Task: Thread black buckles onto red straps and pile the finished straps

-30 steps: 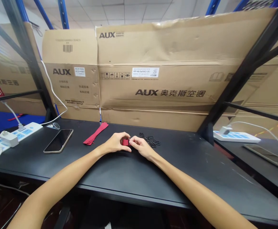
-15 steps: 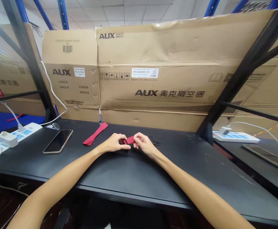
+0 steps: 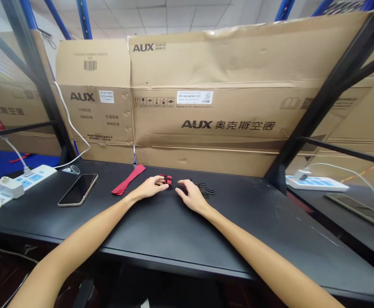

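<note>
**Left hand** (image 3: 149, 188): palm down, fingers nearly straight and close together, the fingertips (image 3: 164, 185) against the near side of a small red fabric strap piece with dark fittings (image 3: 165, 180); whether they grip it or only touch it cannot be told.

**Right hand** (image 3: 190, 196): palm down on the table, fingers loosely spread and holding nothing, just right of the strap piece.

**Strap piece:** lies on the table near the middle of its far edge, between the two hands, with the left fingertips touching it.

**Small black rings and sliders** (image 3: 206, 191): a loose scatter just beyond the right fingers, partly screened by that hand.

**Flat red fabric strips** (image 3: 127, 179): a narrow stack lying diagonally, left of the left hand and near the far edge.

**Black-topped work table** (image 3: 244, 222): carries all of the above.

**Smartphone with a dark screen and light frame** (image 3: 78, 190): lies face up, further left.

**White power strip** (image 3: 36, 176): at the left corner, with a white plug adapter (image 3: 13, 188) in it.

**Large corrugated cardboard AUX boxes** (image 3: 228, 115): stand upright along the far edge behind a black steel shelf post (image 3: 322, 102), which rises at the right.
</note>
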Available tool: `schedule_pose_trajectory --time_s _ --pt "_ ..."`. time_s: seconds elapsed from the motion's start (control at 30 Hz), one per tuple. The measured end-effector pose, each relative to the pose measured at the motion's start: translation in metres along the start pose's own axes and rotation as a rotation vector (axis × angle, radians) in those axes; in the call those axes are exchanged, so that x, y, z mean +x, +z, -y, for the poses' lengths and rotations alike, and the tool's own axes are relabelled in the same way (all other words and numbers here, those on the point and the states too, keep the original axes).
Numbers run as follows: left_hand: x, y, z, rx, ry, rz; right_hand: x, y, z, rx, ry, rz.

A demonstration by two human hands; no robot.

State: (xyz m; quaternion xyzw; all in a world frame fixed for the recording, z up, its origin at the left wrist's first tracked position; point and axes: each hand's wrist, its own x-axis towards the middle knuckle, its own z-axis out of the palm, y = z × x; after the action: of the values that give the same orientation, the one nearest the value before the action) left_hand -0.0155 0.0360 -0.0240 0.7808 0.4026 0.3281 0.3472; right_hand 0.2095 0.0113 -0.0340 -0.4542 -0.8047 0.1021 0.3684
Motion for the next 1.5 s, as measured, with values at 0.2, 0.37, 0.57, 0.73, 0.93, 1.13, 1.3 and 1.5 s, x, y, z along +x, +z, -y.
schedule_pose_trajectory --time_s 0.2,0.37,0.57,0.73,0.93,1.13,1.3,1.5 --pt "-0.004 -0.007 0.013 0.569 0.066 0.04 -0.005 -0.005 0.01 -0.188 -0.038 0.263" --pt "-0.003 -0.005 0.017 0.673 0.1 0.085 -0.006 -0.009 0.012 -0.183 -0.016 0.347" --pt "-0.004 -0.005 0.015 0.687 0.099 0.094 -0.006 -0.009 0.012 -0.168 -0.01 0.359" --pt "-0.004 -0.005 0.015 0.693 0.102 0.096 -0.007 -0.007 0.01 -0.171 -0.013 0.354" --pt "-0.004 -0.005 0.015 0.678 0.1 0.091 -0.006 -0.007 0.009 -0.169 -0.02 0.349" --pt "-0.005 -0.005 0.014 0.652 0.093 0.081 -0.006 -0.007 0.009 -0.162 -0.02 0.348" --pt "-0.005 -0.005 0.014 0.664 0.109 0.079 -0.006 -0.007 0.008 -0.166 -0.021 0.35" --pt "-0.005 -0.006 0.014 0.695 0.112 0.094 -0.006 -0.006 0.008 -0.17 -0.02 0.347"
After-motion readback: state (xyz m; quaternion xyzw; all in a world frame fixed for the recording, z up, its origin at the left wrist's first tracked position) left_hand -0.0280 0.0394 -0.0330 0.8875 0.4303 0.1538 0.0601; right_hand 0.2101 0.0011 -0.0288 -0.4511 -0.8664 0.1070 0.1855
